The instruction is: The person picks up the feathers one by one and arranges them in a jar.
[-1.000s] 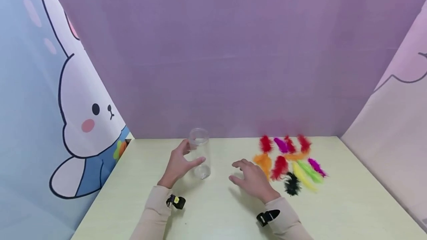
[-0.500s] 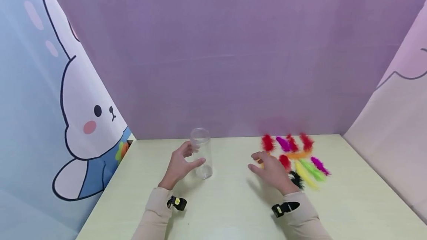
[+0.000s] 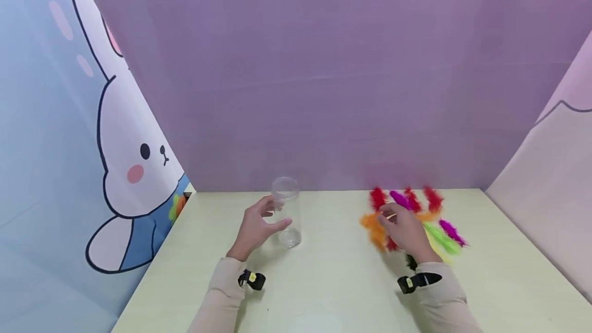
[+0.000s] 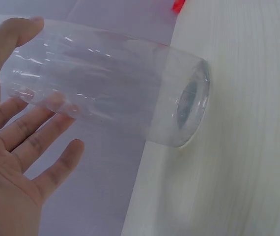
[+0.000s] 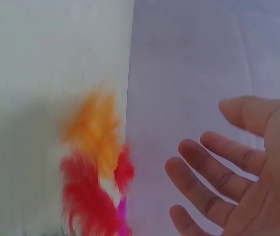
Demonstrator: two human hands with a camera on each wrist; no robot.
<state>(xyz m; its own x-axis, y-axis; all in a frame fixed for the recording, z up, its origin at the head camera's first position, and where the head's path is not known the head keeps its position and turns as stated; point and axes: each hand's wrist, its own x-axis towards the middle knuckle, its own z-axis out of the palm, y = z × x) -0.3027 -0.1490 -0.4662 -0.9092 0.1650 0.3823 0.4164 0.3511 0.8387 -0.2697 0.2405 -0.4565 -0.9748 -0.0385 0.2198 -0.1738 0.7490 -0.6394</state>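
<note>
A clear plastic jar stands upright on the table, with nothing seen inside it. My left hand grips it from the left, thumb on the near side and fingers on the far side; in the left wrist view the fingertips meet the clear wall. Over a spread of colourful fluffy feathers hangs my right hand, its fingers loosely bent and holding nothing. An orange feather lies just left of its fingertips. Red feathers lie beyond it, and the hand partly hides another red, a yellow and a black feather.
To the right of the right hand lie a lime green feather and a magenta one. The pale table ends at a purple cloth backdrop. A rabbit-printed sheet hangs at the left.
My right hand has moved right, from beside the feathers to above them. The left hand keeps its grip on the jar, and the whole head view has shifted slightly.
</note>
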